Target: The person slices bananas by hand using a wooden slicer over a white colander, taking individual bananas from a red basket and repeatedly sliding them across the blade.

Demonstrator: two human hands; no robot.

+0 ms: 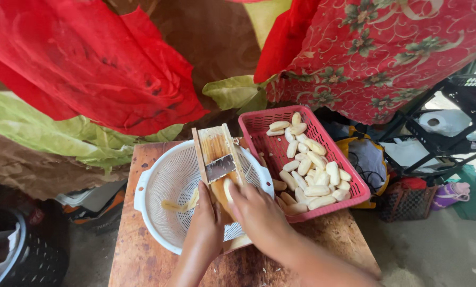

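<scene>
A wooden slicer board [217,151] with a metal blade lies tilted across a white colander [158,186] on a wooden table [137,255]. My left hand [206,223] grips the board's lower left edge. My right hand [256,215] presses a peeled banana [228,187] against the board just below the blade. A few thin yellow slices [182,203] lie inside the colander. To the right, a pink plastic basket [259,125] holds several peeled bananas [312,170].
Red and floral cloths [365,53] hang behind the table, with green and brown sheets at left. A black rack [450,106] with a paper roll stands at right. Bags [408,199] sit on the floor beside the table. A dark basket [25,260] is at lower left.
</scene>
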